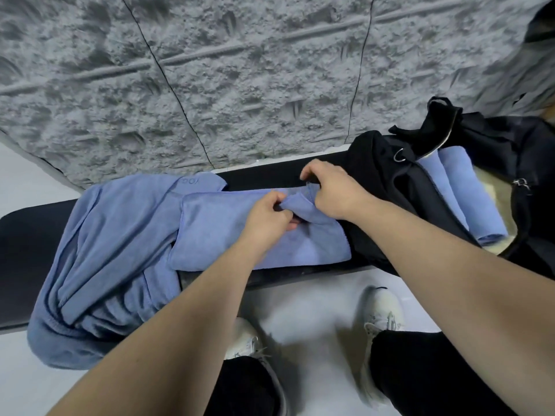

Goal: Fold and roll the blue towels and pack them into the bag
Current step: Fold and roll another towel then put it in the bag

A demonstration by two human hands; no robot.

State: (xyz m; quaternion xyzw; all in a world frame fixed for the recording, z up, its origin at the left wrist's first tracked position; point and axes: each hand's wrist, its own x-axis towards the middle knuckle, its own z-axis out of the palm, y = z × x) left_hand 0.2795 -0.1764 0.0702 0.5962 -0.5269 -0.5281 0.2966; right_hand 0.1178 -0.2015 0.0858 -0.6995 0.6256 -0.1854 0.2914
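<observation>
Head view, black bench [27, 235], grey textured wall [210, 70]

Blue towels and black bag on the table: one towel being folded, two already packed.

A folded blue towel [258, 238] lies flat across the dark table [18, 235], its right end lifted and bunched just beside the bag. The left hand [267, 217] pinches that raised edge; the right hand [333, 190] grips the same end further back. A larger loose blue towel [111, 259] lies crumpled to the left, partly under the folded one, with its lower part hanging over the table's front edge. The black bag [378, 181] sits at the right, unzipped and open. Two rolled blue towels [459, 190] lie side by side inside it, touching.
</observation>
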